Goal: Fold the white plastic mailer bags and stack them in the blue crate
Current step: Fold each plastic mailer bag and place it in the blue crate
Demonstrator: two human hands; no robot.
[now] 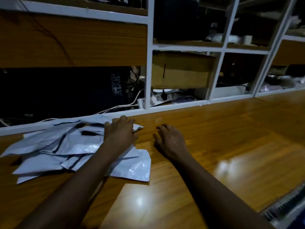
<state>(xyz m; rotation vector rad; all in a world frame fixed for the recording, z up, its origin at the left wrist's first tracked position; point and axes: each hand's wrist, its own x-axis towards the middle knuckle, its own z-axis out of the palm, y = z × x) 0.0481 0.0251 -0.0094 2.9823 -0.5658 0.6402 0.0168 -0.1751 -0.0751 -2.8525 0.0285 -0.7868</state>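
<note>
Reaching across a wooden table [222, 138], a person's left hand [120, 132] lies flat, fingers spread, on a loose pile of white mailer bags [66, 146] at the table's left; the right hand [170, 140] is just beside it, fingers loosely bent, empty.

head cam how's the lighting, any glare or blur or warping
Head view: dim overall, the lower-left shelf bay almost black; bright glare patches on the glossy table and a sheen on the mailer bags; the wide lens bows the white shelf frame; bottom-right corner is smeared.
</note>
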